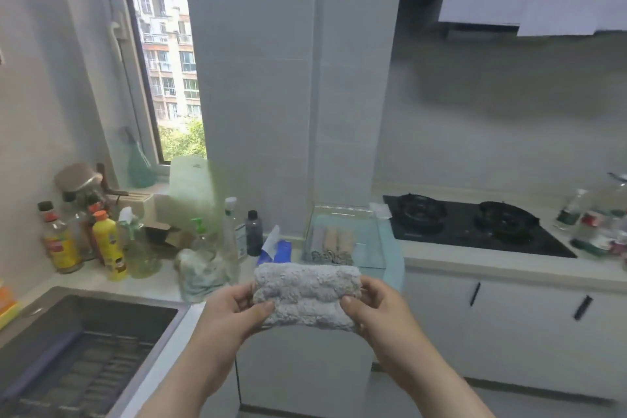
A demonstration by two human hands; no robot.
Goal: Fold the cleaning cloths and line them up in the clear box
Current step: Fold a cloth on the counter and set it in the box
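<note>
One wide-angle head-worn camera faces forward and slightly down into a kitchen corner, close behind the left hand (234,310) and right hand (381,307); window (169,78) at eleven o'clock, hob (475,229) at two.

L hand (234,312), R hand (381,310): bare; forearms (190,377) bare too.

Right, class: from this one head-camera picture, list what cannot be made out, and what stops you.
Head view: fingers of the left hand and right hand behind the grey cloth, hidden by it.
Head view: the cloth count in the clear box, too blurred.
Head view: the sink's near end, cut off by the bottom edge.
</note>
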